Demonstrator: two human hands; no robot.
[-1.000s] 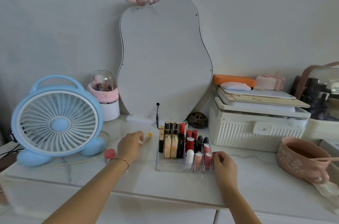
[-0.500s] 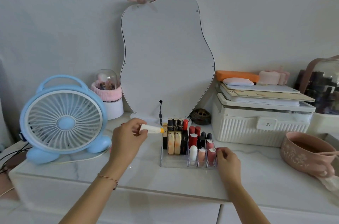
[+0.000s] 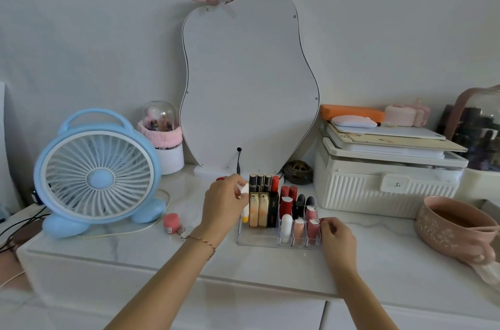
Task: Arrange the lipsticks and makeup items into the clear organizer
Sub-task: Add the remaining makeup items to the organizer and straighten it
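A clear organizer (image 3: 259,239) stands on the white marble counter, filled with several gold, black, red and pink lipsticks (image 3: 286,201). My left hand (image 3: 224,204) pinches a white tube with a yellow cap (image 3: 245,214), cap down, at the organizer's left side. Whether the tube sits in a slot is hidden by the hand. My right hand (image 3: 336,236) grips the organizer's front right corner, fingers curled on its wall beside a pink lipstick (image 3: 313,229). A small pink jar (image 3: 171,223) lies loose on the counter, left of my left wrist.
A blue desk fan (image 3: 97,177) stands at the left with its cord trailing on the counter. A pear-shaped mirror (image 3: 249,81) leans behind the organizer. A white ribbed box (image 3: 387,183) stacked with items sits right; a pink bowl (image 3: 457,224) is at the far right edge.
My left hand lifted the white tube from the counter, carried it right, and turned it cap down at the organizer's left side. My right hand stayed on the organizer's corner.
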